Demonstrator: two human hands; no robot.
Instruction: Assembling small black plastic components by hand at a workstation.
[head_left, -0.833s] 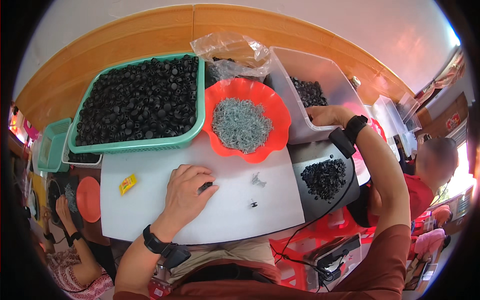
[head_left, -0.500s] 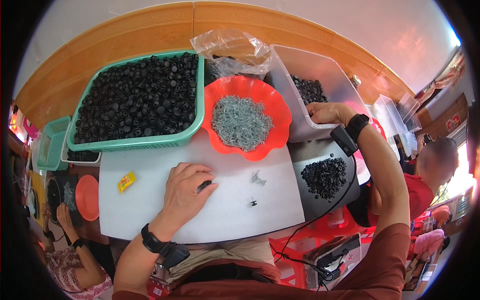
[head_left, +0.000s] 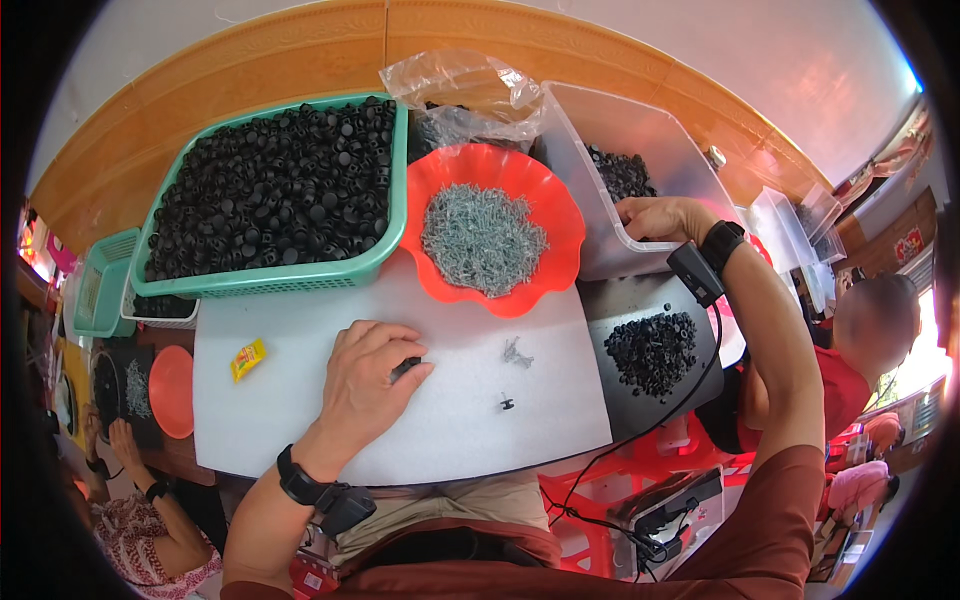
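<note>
My left hand [head_left: 368,375] rests on the white sheet [head_left: 470,440], its fingers curled round a small black plastic part [head_left: 405,368] held against the thumb. My right hand [head_left: 665,219] reaches over the near wall of a clear plastic bin [head_left: 600,245]. Its fingers are bent down inside, and the bin wall partly hides the fingertips, so what they grip is unclear. Black parts [head_left: 622,172] lie deeper in that bin. Between the hands, a few small metal pieces [head_left: 516,353] and a single black part with a metal pin [head_left: 506,404] lie on the sheet.
A green basket [head_left: 270,283] of black knobs and a red wavy bowl [head_left: 560,215] of metal pieces stand behind. Small black parts [head_left: 650,352] are heaped on the grey surface at right. A yellow packet [head_left: 247,360] lies left. Other people sit at both sides.
The whole view has shifted slightly. Both hands stay almost where they were: the left keeps its black part, and the right is still inside the bin.
</note>
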